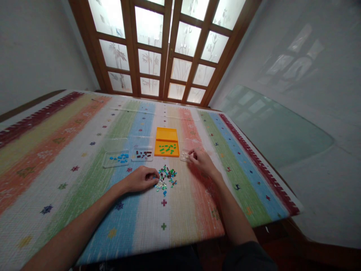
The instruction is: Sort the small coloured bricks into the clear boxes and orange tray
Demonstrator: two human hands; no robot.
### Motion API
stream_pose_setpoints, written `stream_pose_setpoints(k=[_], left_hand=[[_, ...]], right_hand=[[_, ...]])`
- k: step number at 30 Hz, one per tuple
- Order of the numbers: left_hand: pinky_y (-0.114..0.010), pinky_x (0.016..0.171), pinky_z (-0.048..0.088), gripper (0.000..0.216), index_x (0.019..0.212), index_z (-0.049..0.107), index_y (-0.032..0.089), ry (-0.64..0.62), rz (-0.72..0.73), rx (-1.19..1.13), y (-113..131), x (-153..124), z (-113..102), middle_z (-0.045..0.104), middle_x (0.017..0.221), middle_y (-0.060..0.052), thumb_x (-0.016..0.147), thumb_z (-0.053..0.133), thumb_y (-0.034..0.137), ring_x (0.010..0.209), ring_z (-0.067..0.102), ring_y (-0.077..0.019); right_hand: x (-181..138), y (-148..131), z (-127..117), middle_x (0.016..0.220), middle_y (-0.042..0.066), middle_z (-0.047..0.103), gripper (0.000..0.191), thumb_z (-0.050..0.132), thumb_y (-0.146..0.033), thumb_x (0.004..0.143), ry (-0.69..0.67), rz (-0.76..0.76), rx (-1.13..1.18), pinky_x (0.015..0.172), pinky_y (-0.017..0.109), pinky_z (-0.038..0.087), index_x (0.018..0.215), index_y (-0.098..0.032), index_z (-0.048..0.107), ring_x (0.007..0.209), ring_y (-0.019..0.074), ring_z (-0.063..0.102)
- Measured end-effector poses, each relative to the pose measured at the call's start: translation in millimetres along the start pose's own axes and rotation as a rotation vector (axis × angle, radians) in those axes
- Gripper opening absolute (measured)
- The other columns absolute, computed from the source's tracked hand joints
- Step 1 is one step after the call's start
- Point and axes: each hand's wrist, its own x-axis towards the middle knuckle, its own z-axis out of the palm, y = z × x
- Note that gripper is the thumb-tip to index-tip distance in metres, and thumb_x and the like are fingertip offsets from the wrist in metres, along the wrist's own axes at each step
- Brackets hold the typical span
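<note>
Bare forearms [84,220], hands [141,179] curled narrow, contents unclear, tiny shiny multicoloured pieces [169,173] heaped

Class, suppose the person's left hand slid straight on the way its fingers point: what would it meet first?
The left hand would probably meet the pile of small mixed pieces, immediately ahead; whether it already touches them is unclear.

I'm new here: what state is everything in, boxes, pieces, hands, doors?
Orange box: open, green pieces inside.
Left clear box: open, blue pieces inside.
Middle clear box: open, dark reddish-brown pieces inside.
Right clear box: open, whitish pieces inside.
Mixed pieces: loosely heaped on the tablecloth.
Left hand: fingers curled beside the heap.
Right hand: fingertips bunched at the right clear box.
Wooden doors: closed or nearly so.
</note>
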Motion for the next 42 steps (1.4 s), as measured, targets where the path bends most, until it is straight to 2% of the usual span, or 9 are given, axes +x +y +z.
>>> stream_pose_setpoints(k=[4, 10, 24, 28, 32, 36, 40, 42], left_hand=[[-0.022, 0.057, 0.033, 0.029, 0.086, 0.072, 0.014, 0.004, -0.006, 0.003, 0, 0, 0, 0.051, 0.057, 0.003, 0.084, 0.056, 0.038, 0.054, 0.045, -0.0115], [-0.022, 0.057, 0.032, 0.03, 0.086, 0.073, 0.015, 0.011, 0.0, -0.002, -1, -1, 1, 0.051, 0.056, 0.003, 0.084, 0.057, 0.039, 0.054, 0.046, -0.0118], [-0.022, 0.058, 0.033, 0.029, 0.087, 0.072, 0.014, 0.0, 0.003, -0.001, 0, 0, 0, 0.052, 0.057, 0.003, 0.086, 0.055, 0.037, 0.054, 0.045, -0.0118], [-0.023, 0.058, 0.033, 0.029, 0.087, 0.073, 0.014, 0.002, 0.005, -0.007, -1, 0, 0, 0.054, 0.058, 0.002, 0.086, 0.055, 0.037, 0.055, 0.046, -0.012], [-0.022, 0.057, 0.034, 0.029, 0.088, 0.073, 0.014, 0.004, 0.013, -0.002, -1, 0, 0, 0.056, 0.059, 0.001, 0.086, 0.054, 0.036, 0.055, 0.047, -0.0121], [-0.022, 0.056, 0.033, 0.029, 0.087, 0.072, 0.014, 0.01, 0.012, -0.003, -1, 0, 1, 0.056, 0.058, 0.002, 0.087, 0.054, 0.036, 0.055, 0.047, -0.012], [-0.022, 0.056, 0.034, 0.029, 0.088, 0.073, 0.015, 0.011, 0.014, -0.009, -3, 0, 1, 0.056, 0.059, 0.002, 0.086, 0.054, 0.036, 0.055, 0.047, -0.012], [-0.022, 0.056, 0.033, 0.027, 0.089, 0.073, 0.015, 0.016, 0.014, -0.009, -3, 0, 1, 0.055, 0.058, 0.002, 0.085, 0.054, 0.034, 0.055, 0.046, -0.0119]], right_hand=[[3, 9, -3, 0.067, 0.002, 0.065, 0.016, 0.054, -0.02, 0.089, -0.014, 0.051, -0.054, 0.058, 0.024, 0.031, 0.093, -0.014, 0.068, 0.059, 0.0137, 0.054], [6, 7, 1, 0.079, 0.008, 0.073, 0.023, 0.049, -0.019, 0.093, -0.02, 0.071, -0.116, 0.061, 0.024, 0.036, 0.098, -0.013, 0.07, 0.067, 0.0157, 0.062], [8, 9, 3, 0.096, 0.013, 0.076, 0.027, 0.051, -0.02, 0.095, 0.001, 0.092, -0.196, 0.071, 0.027, 0.043, 0.107, -0.015, 0.075, 0.084, 0.0214, 0.069], [6, 8, 0, 0.093, 0.012, 0.077, 0.028, 0.051, -0.02, 0.094, 0.049, 0.081, -0.141, 0.069, 0.027, 0.043, 0.106, -0.015, 0.075, 0.079, 0.0201, 0.067], [3, -1, 0, 0.076, 0.006, 0.072, 0.027, 0.051, -0.02, 0.092, 0.065, 0.025, -0.016, 0.063, 0.025, 0.039, 0.104, -0.014, 0.074, 0.064, 0.0156, 0.061], [-6, -26, 9, 0.066, 0.0, 0.065, 0.021, 0.055, -0.02, 0.09, -0.048, -0.171, 0.102, 0.062, 0.023, 0.037, 0.096, -0.015, 0.074, 0.059, 0.0124, 0.054], [-17, -59, 23, 0.07, 0.001, 0.068, 0.019, 0.06, -0.017, 0.087, -0.309, -0.342, 0.136, 0.062, 0.021, 0.036, 0.099, -0.017, 0.075, 0.061, 0.011, 0.056], [-21, -71, 30, 0.074, 0.001, 0.071, 0.021, 0.06, -0.014, 0.086, -0.395, -0.408, 0.115, 0.062, 0.021, 0.036, 0.1, -0.019, 0.076, 0.063, 0.0115, 0.058]])
